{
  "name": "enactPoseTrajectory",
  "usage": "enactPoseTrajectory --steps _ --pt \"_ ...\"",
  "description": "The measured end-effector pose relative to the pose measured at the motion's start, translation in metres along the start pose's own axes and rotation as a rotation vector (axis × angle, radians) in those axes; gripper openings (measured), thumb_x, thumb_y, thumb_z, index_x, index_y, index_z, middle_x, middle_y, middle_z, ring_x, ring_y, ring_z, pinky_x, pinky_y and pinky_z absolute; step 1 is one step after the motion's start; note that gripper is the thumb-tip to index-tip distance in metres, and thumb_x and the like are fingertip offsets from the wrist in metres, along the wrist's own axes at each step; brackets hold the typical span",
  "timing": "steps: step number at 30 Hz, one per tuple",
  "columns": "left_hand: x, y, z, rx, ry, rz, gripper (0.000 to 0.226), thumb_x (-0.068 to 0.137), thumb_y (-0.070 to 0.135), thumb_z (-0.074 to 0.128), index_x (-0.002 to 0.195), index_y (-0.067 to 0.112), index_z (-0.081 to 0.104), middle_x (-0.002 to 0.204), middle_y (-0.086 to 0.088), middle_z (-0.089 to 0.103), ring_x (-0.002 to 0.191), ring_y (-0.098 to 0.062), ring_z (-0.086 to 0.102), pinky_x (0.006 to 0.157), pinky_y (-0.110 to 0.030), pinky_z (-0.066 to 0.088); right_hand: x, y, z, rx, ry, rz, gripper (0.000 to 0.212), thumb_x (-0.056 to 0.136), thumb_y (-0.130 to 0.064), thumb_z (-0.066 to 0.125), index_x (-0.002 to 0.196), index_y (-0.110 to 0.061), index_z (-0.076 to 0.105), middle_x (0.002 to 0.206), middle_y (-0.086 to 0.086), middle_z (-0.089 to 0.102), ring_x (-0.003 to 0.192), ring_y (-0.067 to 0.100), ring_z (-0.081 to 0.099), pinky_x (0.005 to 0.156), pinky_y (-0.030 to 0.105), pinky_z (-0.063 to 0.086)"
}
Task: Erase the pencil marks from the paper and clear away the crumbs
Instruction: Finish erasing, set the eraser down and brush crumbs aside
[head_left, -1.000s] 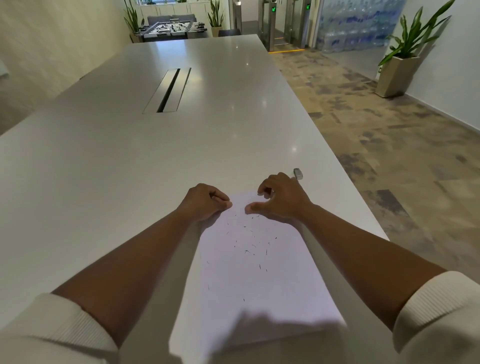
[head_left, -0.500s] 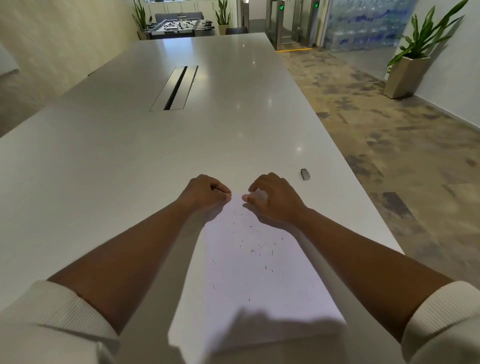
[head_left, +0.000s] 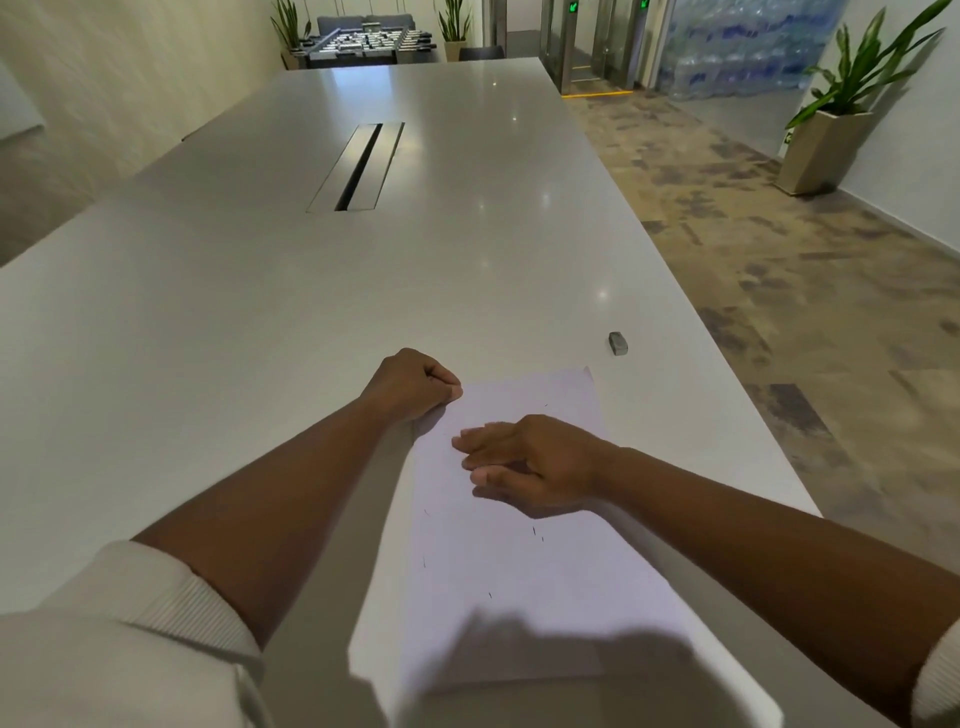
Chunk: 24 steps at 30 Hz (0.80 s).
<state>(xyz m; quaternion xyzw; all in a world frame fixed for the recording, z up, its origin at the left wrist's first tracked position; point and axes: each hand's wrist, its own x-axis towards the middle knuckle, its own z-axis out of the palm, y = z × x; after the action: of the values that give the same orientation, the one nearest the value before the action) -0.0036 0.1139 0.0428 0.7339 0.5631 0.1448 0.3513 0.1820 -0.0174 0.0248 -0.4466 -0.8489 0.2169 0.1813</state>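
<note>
A white sheet of paper (head_left: 524, 582) lies on the white table (head_left: 260, 332) in front of me. A few dark crumbs (head_left: 534, 530) are scattered over its middle. My left hand (head_left: 413, 382) is curled into a fist and rests on the sheet's far left corner. My right hand (head_left: 530, 467) lies over the upper part of the sheet, fingers straight and pointing left. A small grey eraser (head_left: 618, 343) sits on the table beyond the sheet's far right corner, apart from both hands.
The table's right edge (head_left: 727, 395) runs close beside the paper, with patterned floor beyond it. A metal cable slot (head_left: 358, 166) is set in the table farther off. A potted plant (head_left: 826, 140) stands by the right wall.
My right hand left the sheet's far edge, opened flat and moved toward me onto the paper. Fewer crumbs show in the middle of the sheet. My left fist stayed at the corner.
</note>
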Motion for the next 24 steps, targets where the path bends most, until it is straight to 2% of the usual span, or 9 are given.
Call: enactPoseTrajectory --steps 2,5,7,9,11,15,18,21,24 --pt "0.0 -0.001 0.001 -0.014 0.008 -0.008 0.005 0.087 0.021 0.078 0.089 0.025 0.081 0.087 0.012 0.075 0.087 -0.001 0.067 0.066 -0.017 0.047 0.0 -0.008 0.0 -0.001 0.083 0.069 0.054 0.092 -0.061 0.044 0.117 -0.021 0.069 0.142 -0.009 0.055 0.139 0.0 0.038 0.112 0.033 0.039" --pt "0.0 -0.002 0.003 -0.028 0.021 -0.012 0.006 0.087 0.019 0.077 0.09 0.023 0.081 0.085 0.011 0.075 0.082 0.0 0.065 0.065 -0.016 0.046 0.002 -0.031 0.007 -0.064 0.003 0.152 0.093 0.076 -0.083 0.043 0.147 -0.024 0.042 0.161 -0.01 0.023 0.149 0.0 0.006 0.124 0.032 0.006" --pt "0.0 -0.002 0.004 -0.042 0.022 -0.019 0.006 0.088 0.019 0.077 0.09 0.023 0.081 0.082 0.008 0.075 0.079 -0.001 0.066 0.068 -0.018 0.049 0.001 -0.05 0.015 -0.104 -0.116 0.187 0.107 0.073 -0.085 0.049 0.156 -0.024 0.018 0.164 -0.008 -0.003 0.147 0.0 -0.019 0.12 0.034 -0.014" --pt "0.0 -0.002 0.005 -0.055 0.019 -0.019 0.004 0.088 0.02 0.077 0.09 0.023 0.08 0.081 0.007 0.075 0.08 -0.005 0.068 0.072 -0.022 0.051 0.001 -0.06 0.027 -0.185 -0.143 0.22 0.117 0.071 -0.09 0.044 0.157 -0.023 0.002 0.162 -0.004 -0.019 0.144 0.006 -0.031 0.116 0.044 -0.022" --pt "0.001 -0.003 0.005 -0.047 0.021 -0.011 0.006 0.089 0.022 0.077 0.094 0.022 0.081 0.087 0.008 0.074 0.087 -0.006 0.067 0.073 -0.022 0.05 0.0 -0.059 0.042 -0.294 -0.114 0.249 0.111 0.076 -0.09 0.026 0.157 -0.019 -0.002 0.161 0.004 -0.023 0.143 0.016 -0.035 0.115 0.055 -0.02" --pt "0.003 -0.005 0.006 -0.046 0.014 0.003 0.007 0.09 0.023 0.078 0.096 0.022 0.081 0.09 0.01 0.073 0.089 -0.004 0.066 0.069 -0.016 0.047 -0.003 -0.046 0.054 -0.322 0.103 0.283 0.092 0.088 -0.061 -0.017 0.154 -0.01 0.02 0.164 0.013 -0.005 0.149 0.026 -0.019 0.115 0.065 -0.004" --pt "0.003 -0.005 0.006 -0.046 0.009 -0.002 0.006 0.09 0.023 0.078 0.096 0.023 0.08 0.09 0.01 0.074 0.088 -0.003 0.066 0.068 -0.015 0.046 0.001 -0.051 0.052 -0.249 0.103 0.337 0.086 0.093 -0.066 -0.001 0.155 -0.01 0.017 0.164 0.009 -0.008 0.149 0.018 -0.021 0.116 0.06 -0.008" --pt "0.004 -0.006 0.006 -0.05 0.009 -0.002 0.006 0.089 0.024 0.079 0.095 0.024 0.08 0.094 0.008 0.075 0.094 -0.007 0.067 0.079 -0.022 0.051 0.006 -0.06 0.054 -0.299 0.038 0.363 0.097 0.087 -0.078 0.016 0.156 -0.01 0.01 0.162 0.007 -0.014 0.148 0.017 -0.024 0.116 0.058 -0.016" --pt "0.004 -0.007 0.006 -0.065 0.015 -0.002 0.004 0.088 0.024 0.079 0.092 0.026 0.08 0.093 0.01 0.075 0.095 -0.007 0.068 0.088 -0.026 0.054 0.012 -0.056 0.057 -0.372 0.134 0.444 0.075 0.093 -0.048 0.002 0.153 -0.007 0.022 0.164 0.015 -0.001 0.151 0.023 -0.015 0.117 0.058 -0.013"
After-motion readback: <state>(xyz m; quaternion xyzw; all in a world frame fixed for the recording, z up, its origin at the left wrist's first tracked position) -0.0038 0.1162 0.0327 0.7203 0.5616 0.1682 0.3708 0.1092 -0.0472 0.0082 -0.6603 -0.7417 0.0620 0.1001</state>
